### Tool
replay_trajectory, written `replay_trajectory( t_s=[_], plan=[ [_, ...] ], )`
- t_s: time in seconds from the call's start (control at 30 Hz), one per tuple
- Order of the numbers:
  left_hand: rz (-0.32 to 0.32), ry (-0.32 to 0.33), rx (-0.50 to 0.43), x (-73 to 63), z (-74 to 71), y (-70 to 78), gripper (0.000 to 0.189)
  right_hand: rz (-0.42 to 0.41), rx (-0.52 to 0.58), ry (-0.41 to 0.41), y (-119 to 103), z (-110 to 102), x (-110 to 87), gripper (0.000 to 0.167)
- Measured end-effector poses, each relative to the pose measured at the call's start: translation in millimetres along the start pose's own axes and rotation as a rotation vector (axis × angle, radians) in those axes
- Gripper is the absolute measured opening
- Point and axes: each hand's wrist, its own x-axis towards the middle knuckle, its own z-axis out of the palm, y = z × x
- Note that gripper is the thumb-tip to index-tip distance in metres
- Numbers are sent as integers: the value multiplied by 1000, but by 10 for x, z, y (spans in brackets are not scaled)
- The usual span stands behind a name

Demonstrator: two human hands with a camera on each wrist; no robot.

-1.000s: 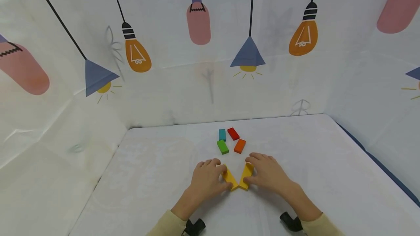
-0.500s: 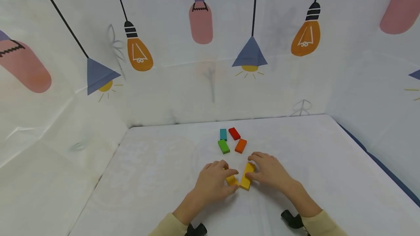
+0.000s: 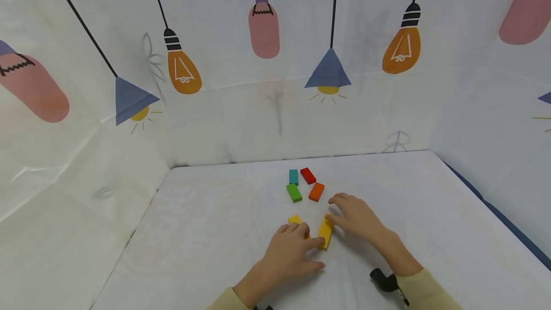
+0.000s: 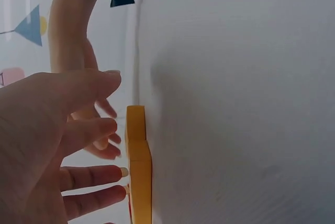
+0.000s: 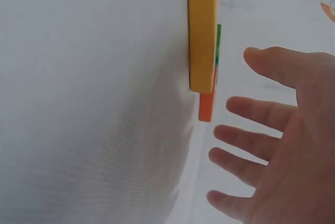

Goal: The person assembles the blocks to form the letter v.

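Note:
Two long yellow blocks lie on the white table, slanting toward each other at their near ends. The left yellow block (image 3: 294,219) is mostly covered by my left hand (image 3: 289,255) in the head view. That hand hovers with fingers spread, two fingertips close against the yellow pieces in the left wrist view; contact is hard to tell. The right yellow block (image 3: 326,233) stays largely visible between the hands. Beside its far end is my right hand (image 3: 358,218), fingers loosely extended; a gap separates them from the yellow block (image 5: 201,35) in the right wrist view.
Beyond the hands lie a teal block (image 3: 293,177), a red block (image 3: 308,176), a green block (image 3: 294,193) and an orange block (image 3: 316,192). A white sheet printed with lamps (image 3: 328,73) hangs behind the table (image 3: 215,214).
My left hand has let go of the left yellow block and shifted right and nearer. The right hand has released its block and drawn slightly away. Both yellow blocks stay about in place.

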Motion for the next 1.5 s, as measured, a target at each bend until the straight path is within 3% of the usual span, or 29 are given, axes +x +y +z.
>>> replay_trajectory(
  t_s=[0.27,0.6,0.8,1.0,1.5],
  plan=[
    [15,-10,62,12,27,53,45,51,17,-19,82,20,179,40],
    [-2,-6,71,-10,28,54,49,67,84,10,120,33,456,41],
    [-25,-55,46,-19,17,53,51,78,77,-14,78,23,609,42],
    [-30,-82,31,-23,18,62,53,122,60,-56,80,46,680,44],
    [-39,-95,38,-16,2,84,49,144,-12,-62,64,110,755,48]
  ],
)
